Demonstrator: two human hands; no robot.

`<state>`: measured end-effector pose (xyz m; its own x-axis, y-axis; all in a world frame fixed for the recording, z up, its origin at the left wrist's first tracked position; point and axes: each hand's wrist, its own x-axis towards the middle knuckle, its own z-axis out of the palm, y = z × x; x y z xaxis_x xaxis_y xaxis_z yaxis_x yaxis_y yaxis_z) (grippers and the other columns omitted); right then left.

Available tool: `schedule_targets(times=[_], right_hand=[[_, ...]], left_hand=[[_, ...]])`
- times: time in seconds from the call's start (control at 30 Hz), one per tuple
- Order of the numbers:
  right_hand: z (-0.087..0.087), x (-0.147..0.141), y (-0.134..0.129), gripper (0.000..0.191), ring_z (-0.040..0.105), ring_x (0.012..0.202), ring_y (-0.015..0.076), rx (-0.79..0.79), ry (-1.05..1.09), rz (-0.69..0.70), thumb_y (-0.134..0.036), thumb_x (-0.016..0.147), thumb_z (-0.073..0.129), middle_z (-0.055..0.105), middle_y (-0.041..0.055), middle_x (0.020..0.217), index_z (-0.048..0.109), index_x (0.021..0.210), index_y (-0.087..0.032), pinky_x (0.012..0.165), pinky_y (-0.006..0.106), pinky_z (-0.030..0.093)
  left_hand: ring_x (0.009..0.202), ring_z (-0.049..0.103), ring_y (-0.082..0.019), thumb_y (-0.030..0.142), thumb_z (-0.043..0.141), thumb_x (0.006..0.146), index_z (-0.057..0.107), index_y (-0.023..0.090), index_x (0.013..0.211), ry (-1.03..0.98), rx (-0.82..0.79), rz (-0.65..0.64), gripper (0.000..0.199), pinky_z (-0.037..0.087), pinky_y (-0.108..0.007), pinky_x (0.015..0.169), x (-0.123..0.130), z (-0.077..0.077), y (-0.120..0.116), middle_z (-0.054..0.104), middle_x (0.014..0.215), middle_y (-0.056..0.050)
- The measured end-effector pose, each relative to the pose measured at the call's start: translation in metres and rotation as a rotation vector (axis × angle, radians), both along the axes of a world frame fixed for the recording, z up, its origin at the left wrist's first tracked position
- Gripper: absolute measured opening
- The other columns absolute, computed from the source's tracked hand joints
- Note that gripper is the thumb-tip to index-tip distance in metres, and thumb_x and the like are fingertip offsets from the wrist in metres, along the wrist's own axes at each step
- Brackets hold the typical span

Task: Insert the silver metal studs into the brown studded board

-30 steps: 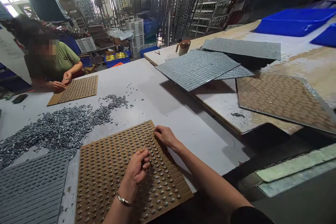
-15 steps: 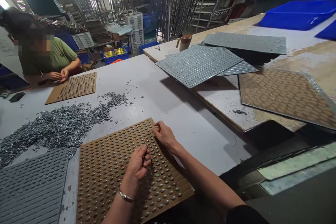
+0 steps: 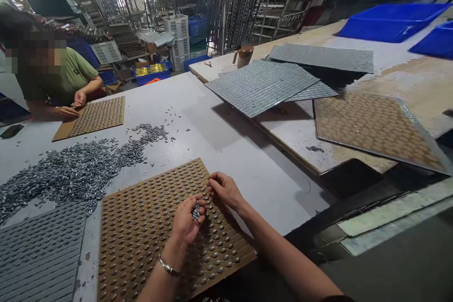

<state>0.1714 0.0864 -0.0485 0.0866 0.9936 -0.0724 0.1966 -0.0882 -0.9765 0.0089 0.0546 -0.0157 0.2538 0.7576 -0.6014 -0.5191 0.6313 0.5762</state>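
Note:
My left hand, with a bracelet at the wrist, is cupped palm up over the board and holds a small heap of shiny dark oval pieces. My right hand is at the right edge of the brown board, thumb and fingertips pinched together just above the surface. Whether a piece is between them is too small to make out. Rows of the same oval pieces cover much of the board, partly hidden under my hands.
Loose oval pieces lie heaped beyond the board. A grey ribbed panel is at left. Across the table a person in a green shirt works at another brown board. Silvery panels and blue trays rest at right.
My left fingers have loosened, so the pieces in the palm now show. My right hand has come slightly lower along the board's right edge. The other person's hands have moved apart.

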Motion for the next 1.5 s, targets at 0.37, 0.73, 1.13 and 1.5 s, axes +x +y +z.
schedule_targets(times=[0.37, 0.73, 1.13, 1.5], right_hand=[[0.001, 0.0, 0.032, 0.012, 0.057, 0.081, 0.0167, 0.012, -0.643, 0.201, -0.022, 0.085, 0.055, 0.066, 0.0047, 0.085, 0.066, 0.08, -0.019, 0.071, 0.025, 0.038], [0.026, -0.005, -0.01, 0.013, 0.056, 0.067, 0.0132, 0.135, -0.21, 0.174, -0.028, 0.086, 0.055, 0.064, -0.0003, 0.074, 0.063, 0.083, -0.018, 0.063, 0.024, 0.042], [0.019, -0.012, -0.041, 0.02, 0.059, 0.063, 0.0138, -0.004, 0.136, -0.009, -0.037, 0.086, 0.054, 0.066, 0.0012, 0.078, 0.06, 0.087, -0.018, 0.058, 0.025, 0.048], [0.0, 0.015, 0.011, 0.015, 0.057, 0.062, 0.0132, 0.032, -0.259, 0.143, -0.029, 0.089, 0.043, 0.065, -0.0001, 0.075, 0.055, 0.087, -0.02, 0.06, 0.025, 0.043]], left_hand=[[0.047, 0.04, -0.002, 0.034, 0.084, 0.063, 0.054, 0.013, 0.079, 0.048, 0.114, -0.043, 0.04, 0.024, -0.012, 0.035, -0.011, -0.007, 0.0, 0.057, 0.072, 0.001], [0.055, 0.045, -0.003, 0.017, 0.083, 0.063, 0.061, 0.011, 0.085, -0.08, 0.061, 0.024, 0.032, 0.03, -0.01, 0.038, -0.014, -0.006, -0.006, 0.058, 0.078, -0.002], [0.053, 0.044, -0.003, 0.03, 0.08, 0.069, 0.062, 0.009, 0.086, -0.057, 0.072, -0.059, 0.033, 0.027, -0.012, 0.037, 0.01, -0.005, -0.012, 0.054, 0.073, -0.001], [0.051, 0.047, -0.006, 0.028, 0.08, 0.067, 0.053, 0.015, 0.086, 0.047, 0.084, -0.01, 0.036, 0.028, -0.013, 0.037, -0.01, -0.01, -0.01, 0.062, 0.073, -0.003]])
